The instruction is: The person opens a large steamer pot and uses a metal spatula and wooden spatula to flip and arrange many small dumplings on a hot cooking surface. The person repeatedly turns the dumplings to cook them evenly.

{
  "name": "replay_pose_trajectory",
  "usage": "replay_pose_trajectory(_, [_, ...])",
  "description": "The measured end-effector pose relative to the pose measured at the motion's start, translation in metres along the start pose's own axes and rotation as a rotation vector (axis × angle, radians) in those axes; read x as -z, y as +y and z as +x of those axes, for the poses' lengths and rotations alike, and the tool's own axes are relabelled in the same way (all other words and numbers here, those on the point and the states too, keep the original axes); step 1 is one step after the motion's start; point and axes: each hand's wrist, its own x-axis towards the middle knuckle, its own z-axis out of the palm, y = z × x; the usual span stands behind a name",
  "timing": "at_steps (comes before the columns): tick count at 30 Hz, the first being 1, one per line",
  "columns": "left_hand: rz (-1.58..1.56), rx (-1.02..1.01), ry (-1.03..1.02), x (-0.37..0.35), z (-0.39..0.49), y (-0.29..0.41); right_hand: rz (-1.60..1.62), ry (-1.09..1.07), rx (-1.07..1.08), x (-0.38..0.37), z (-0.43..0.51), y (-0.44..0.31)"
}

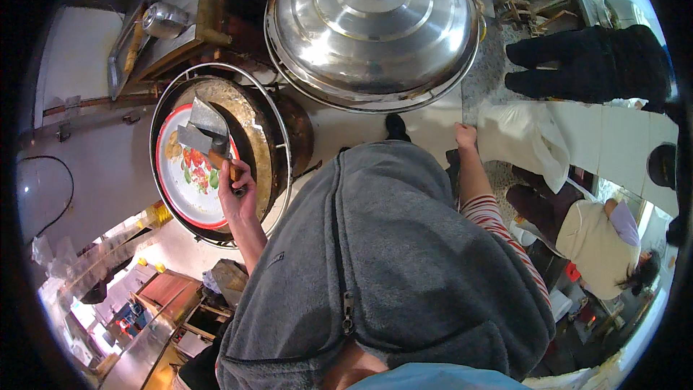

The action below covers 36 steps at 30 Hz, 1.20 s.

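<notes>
My left hand [238, 189] grips the wooden handle of a wide metal scraper [209, 122], whose blade is over an enamel plate [167, 187] with a red rim and a painted flower pattern. A second flat blade-like piece [194, 138] shows beside it. A small tan piece of food [173, 146] lies near the plate's edge. Under the plate is a round pan or stove top [249, 114] inside a metal ring frame. My right hand [465, 135] hangs at my right side with its fingers curled; nothing shows in it.
A large domed metal lid [373, 27] covers a round vessel ahead. At the upper left a metal pot [165, 20] stands on a wooden-edged table [203, 5]. A person in dark trousers [584, 65] stands at the right; another in a light vest [595, 246] is lower right, near white cloth [520, 135].
</notes>
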Motion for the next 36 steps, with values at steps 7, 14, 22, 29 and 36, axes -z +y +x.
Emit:
replay_pose_trajectory(7, [-0.091, 0.079, 0.046, -0.007, -0.004, -0.014, -0.090, 0.061, 0.128, 0.010, 0.022, -0.021])
replay_pose_trajectory(14, [-0.082, 0.048, 0.016, -0.006, -0.009, -0.028, 0.064, 0.017, 0.039, 0.015, 0.035, -0.029])
replay_pose_trajectory(22, [-0.052, 0.053, -0.012, -0.003, -0.011, -0.041, 0.044, 0.054, 0.024, 0.017, 0.037, -0.009])
replay_pose_trajectory(29, [-0.090, 0.026, 0.013, 0.004, -0.015, -0.045, -0.029, 0.056, -0.001, 0.023, 0.025, -0.009])
replay_pose_trajectory(36, [-0.145, 0.040, 0.046, 0.014, -0.018, -0.039, -0.094, 0.019, -0.046, 0.015, 0.030, -0.002])
